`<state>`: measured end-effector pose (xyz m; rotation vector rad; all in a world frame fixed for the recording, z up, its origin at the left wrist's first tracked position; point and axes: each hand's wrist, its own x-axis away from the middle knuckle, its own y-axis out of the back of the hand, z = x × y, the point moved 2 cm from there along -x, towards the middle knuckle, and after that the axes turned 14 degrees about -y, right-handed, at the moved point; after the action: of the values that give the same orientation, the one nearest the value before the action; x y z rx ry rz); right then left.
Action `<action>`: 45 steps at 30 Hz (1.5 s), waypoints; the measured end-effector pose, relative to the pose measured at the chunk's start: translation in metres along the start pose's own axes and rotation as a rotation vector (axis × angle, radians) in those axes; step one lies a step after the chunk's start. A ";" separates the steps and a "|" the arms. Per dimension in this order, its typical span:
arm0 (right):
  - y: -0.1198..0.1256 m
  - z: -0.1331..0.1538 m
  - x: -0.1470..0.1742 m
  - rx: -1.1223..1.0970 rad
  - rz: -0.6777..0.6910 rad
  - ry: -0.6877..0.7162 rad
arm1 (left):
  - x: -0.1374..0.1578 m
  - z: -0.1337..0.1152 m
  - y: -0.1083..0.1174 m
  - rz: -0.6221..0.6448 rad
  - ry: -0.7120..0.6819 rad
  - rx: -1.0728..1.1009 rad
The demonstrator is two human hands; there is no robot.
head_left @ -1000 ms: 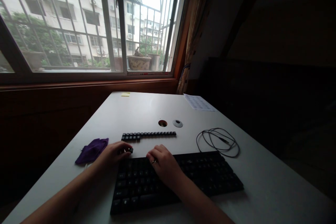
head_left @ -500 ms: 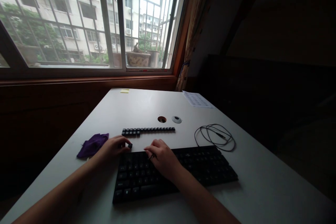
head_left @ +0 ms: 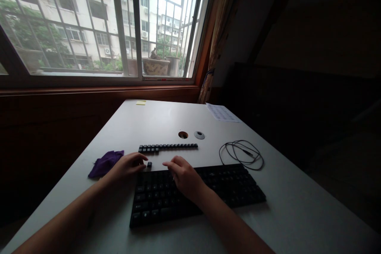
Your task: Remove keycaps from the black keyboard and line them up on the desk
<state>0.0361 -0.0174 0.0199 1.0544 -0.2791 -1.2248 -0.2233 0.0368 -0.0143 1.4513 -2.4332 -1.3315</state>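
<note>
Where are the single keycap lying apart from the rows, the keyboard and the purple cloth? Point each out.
Single keycap (head_left: 149,164), head view: middle of its body.
Keyboard (head_left: 155,197), head view: keys towards its left end.
Purple cloth (head_left: 106,163), head view: its crumpled middle.

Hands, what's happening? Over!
Left hand open, beside lone black square keycap on white desk. Right hand over black rectangular keyboard, grip unclear. Crumpled purple cloth at left.

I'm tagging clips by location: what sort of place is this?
Perhaps a home study: a keyboard lies on a white desk, and a tied-back curtain hangs beyond the desk.
</note>
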 end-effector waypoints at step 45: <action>-0.022 0.018 -0.042 0.309 0.260 0.063 | 0.002 -0.013 -0.002 -0.022 -0.090 -0.168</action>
<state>-0.0056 0.0105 0.0267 1.2755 -0.5519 -0.9299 -0.2181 0.0264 -0.0079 1.4112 -2.2962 -1.5955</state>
